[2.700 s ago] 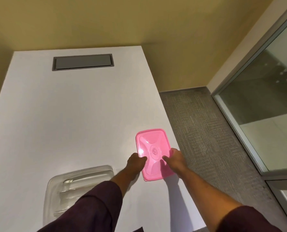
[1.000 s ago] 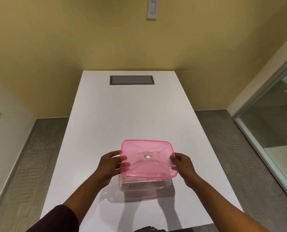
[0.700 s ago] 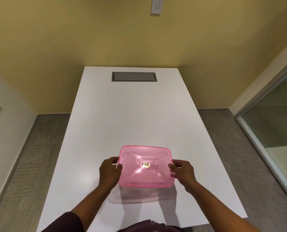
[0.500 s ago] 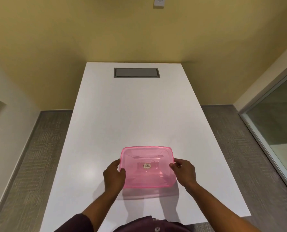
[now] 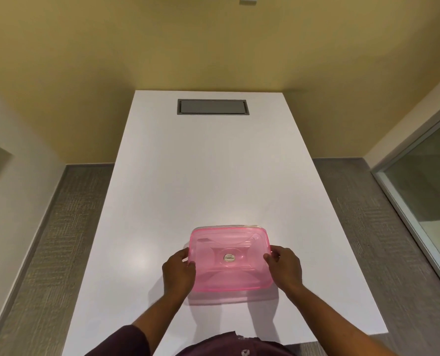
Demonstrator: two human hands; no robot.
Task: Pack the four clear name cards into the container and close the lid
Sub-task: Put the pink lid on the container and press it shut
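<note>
The pink translucent lid [image 5: 229, 258] lies on top of the clear container [image 5: 221, 298], whose lower wall shows below the lid's near edge. My left hand [image 5: 179, 272] grips the lid's left edge and my right hand [image 5: 285, 268] grips its right edge. The name cards are hidden under the lid; I cannot make them out. A small round sticker sits at the lid's middle.
The white table [image 5: 208, 176] runs away from me to the yellow wall, with a grey cable hatch [image 5: 213, 107] set in its far end. Grey carpet lies on both sides. A glass partition [image 5: 424, 191] stands at the right.
Both hands carried the pink lid from the table's right side to above the container, then lowered it onto the container. The hands now hold its two short edges.
</note>
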